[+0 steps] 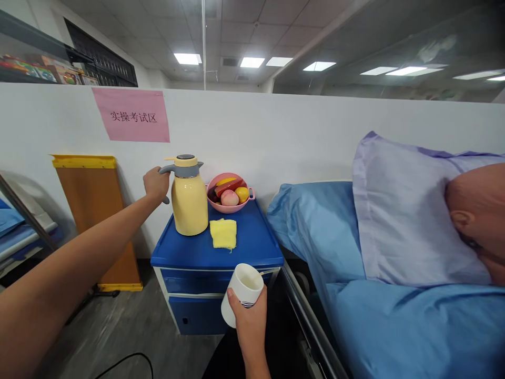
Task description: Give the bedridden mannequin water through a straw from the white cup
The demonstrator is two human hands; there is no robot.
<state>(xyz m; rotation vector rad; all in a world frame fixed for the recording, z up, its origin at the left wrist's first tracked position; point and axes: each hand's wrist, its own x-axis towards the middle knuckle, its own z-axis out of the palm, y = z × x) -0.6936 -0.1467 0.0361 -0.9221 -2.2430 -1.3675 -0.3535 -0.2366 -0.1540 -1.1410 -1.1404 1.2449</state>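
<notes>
My left hand (156,184) is closed around the grey handle of a yellow thermos jug (190,205), which stands upright at the left of the blue bedside cabinet top (252,239). In my right hand (249,321) is a white paper cup (243,290), tilted a little, in front of the cabinet. A thin pale stick, perhaps a straw or spoon handle, pokes out past the cup's rim. The cup's contents cannot be made out. Between jug and cup lies a folded yellow cloth (223,233). Behind the cloth sits a pink bowl (229,209) of fruit.
To the right is a bed with blue bedding (315,221), a lilac pillow (406,210) and a manikin's head (479,210). Its metal side rail (315,326) runs beside the cabinet. A brown board (90,210) leans on the wall at left. A black cable (134,355) crosses the floor.
</notes>
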